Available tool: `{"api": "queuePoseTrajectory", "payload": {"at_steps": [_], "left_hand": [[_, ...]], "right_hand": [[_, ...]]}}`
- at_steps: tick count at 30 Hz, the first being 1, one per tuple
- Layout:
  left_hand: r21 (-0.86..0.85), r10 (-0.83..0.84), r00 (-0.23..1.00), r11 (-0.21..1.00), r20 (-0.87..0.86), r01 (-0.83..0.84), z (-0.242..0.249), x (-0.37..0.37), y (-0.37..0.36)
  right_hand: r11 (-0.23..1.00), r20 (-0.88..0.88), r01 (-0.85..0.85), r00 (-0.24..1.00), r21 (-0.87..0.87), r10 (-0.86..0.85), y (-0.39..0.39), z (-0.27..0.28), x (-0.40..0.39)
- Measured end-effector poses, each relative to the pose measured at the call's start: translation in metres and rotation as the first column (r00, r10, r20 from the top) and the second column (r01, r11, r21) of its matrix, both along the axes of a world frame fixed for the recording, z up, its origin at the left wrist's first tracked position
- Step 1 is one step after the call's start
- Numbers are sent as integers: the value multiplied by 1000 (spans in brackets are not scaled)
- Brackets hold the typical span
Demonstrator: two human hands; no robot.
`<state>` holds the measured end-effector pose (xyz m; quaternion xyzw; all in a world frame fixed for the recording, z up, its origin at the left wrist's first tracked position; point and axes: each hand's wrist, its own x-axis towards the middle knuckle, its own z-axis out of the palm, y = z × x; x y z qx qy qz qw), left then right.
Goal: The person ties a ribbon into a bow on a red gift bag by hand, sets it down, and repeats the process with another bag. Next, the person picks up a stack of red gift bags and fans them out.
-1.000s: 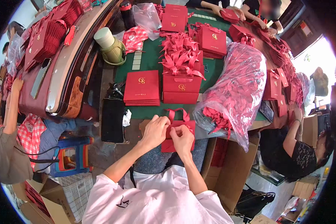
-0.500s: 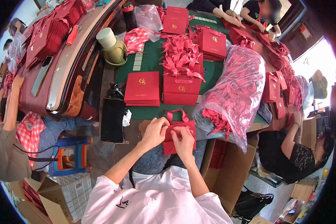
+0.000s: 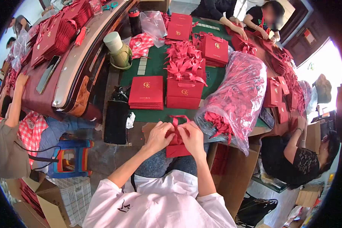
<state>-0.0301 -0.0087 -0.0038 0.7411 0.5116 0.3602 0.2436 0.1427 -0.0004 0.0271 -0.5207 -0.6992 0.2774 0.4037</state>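
A small red paper gift bag point(image 3: 177, 151) lies at the table's near edge, over my lap. A red ribbon point(image 3: 175, 122) loops up from its top. My left hand point(image 3: 159, 136) is closed at the bag's left upper side, its fingertips curled in at the ribbon. On the opposite side my right hand point(image 3: 193, 139) grips with thumb and bent fingers, also at the ribbon and bag edge. My fingers partly hide the ribbon and the bag's upper part. Just beyond stand a stack of flat red bags point(image 3: 146, 92) and red bags with ribbon handles point(image 3: 183, 93).
A clear plastic sack of red ribbons point(image 3: 235, 95) lies to the right, above an open cardboard box point(image 3: 231, 176). A black pouch point(image 3: 115, 123), a green jug point(image 3: 119, 55) and a black bottle point(image 3: 134, 22) are at the left. Several people work around the tables.
My hands have drawn apart a little, the right one moving rightward. More of the ribbon now shows between them. The view has shifted slightly.
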Motion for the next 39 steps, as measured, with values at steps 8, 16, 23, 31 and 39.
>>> {"api": "queuePoseTrajectory", "payload": {"at_steps": [8, 16, 23, 31, 39], "left_hand": [[177, -51, 999, 983, 2, 50, 3, -1, -3], [246, -109, 992, 962, -67, 122, 8, 0, -8], [178, -77, 997, 981, -31, 81, 9, -1, -8], [50, -42, 999, 998, 24, 40, -3, -3, -11], [-7, 72, 996, 997, -52, -72, -3, 0, -2]], "right_hand": [[925, 142, -274, 937, -263, 318, 27, -9, 21], [773, -27, -450, 871, -448, 491, 51, -24, 33], [754, -181, -384, 922, -533, 342, 48, -37, 21], [935, -241, -26, 968, -353, -64, 52, -48, 14], [958, 170, 253, 958, -135, -229, 25, -38, 59]]}}
